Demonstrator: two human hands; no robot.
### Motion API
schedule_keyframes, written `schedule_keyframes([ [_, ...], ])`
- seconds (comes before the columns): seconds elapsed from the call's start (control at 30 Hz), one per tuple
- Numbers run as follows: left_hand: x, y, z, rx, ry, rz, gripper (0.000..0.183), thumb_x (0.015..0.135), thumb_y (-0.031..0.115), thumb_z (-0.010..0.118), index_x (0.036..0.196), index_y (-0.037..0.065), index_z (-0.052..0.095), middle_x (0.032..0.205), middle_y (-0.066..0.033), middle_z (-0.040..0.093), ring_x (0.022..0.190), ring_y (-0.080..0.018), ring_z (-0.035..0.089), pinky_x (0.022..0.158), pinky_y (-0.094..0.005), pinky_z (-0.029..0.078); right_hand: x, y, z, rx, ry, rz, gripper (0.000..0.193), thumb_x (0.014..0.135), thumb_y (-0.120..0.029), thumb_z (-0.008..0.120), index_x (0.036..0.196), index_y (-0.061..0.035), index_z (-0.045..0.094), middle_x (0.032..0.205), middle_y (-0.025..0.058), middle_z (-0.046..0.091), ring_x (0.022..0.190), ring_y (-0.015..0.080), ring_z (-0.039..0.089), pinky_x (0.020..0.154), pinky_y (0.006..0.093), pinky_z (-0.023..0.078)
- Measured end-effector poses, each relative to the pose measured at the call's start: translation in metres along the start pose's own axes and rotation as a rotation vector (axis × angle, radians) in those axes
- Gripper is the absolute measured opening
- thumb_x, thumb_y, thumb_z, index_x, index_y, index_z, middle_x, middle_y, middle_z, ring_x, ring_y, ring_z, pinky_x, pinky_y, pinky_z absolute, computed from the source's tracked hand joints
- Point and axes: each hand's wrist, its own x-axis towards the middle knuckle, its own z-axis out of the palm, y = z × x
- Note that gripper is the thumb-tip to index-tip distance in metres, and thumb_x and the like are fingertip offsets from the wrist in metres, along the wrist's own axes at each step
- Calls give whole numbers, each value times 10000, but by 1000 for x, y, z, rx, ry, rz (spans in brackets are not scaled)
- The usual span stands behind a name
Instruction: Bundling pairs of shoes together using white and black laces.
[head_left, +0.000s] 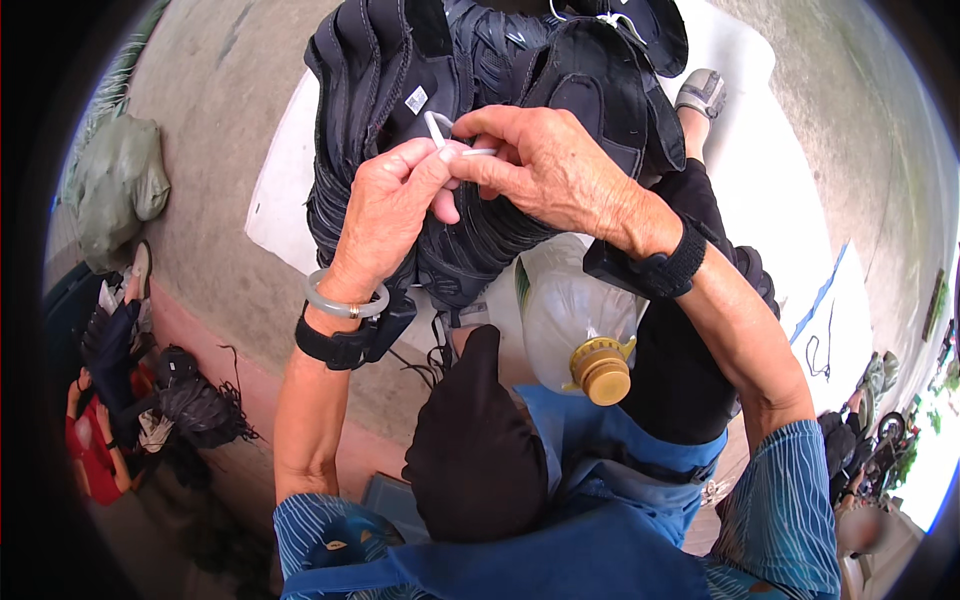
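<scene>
A thin white cord (434, 128) loops up between my two hands. My left hand (385, 205) pinches it between thumb and fingertips. From the other side, my right hand (555, 170) has its thumb and index finger closed on a second stretch of the same cord. The fingertips of both hands nearly meet. Directly beneath them lies a thick bundle of black stitched shoe uppers (350, 110), packed in overlapping layers, with a small white label on one piece. Another bit of white cord shows at the bundle's far edge. My fingers hide where the cord runs below.
Between my legs stands a clear plastic bottle (580, 325) with a yellow cap. White sheeting (285, 190) lies under the bundle. Green sacks (120, 185) rest at far left. A person in red (95, 450) sits at lower left beside a dark pile (205, 400).
</scene>
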Motion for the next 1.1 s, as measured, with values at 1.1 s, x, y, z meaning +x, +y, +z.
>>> schedule_keyframes([
  [1.1,-8,2,18,-11,228,49,217,855,-42,587,1008,8,442,925,-72,596,698,-134,671,572,-223,546,-9,11,27,-137,168,59,161,827,-79,554,891,60,604,828,246,626,815,403,623,737,447,506],
])
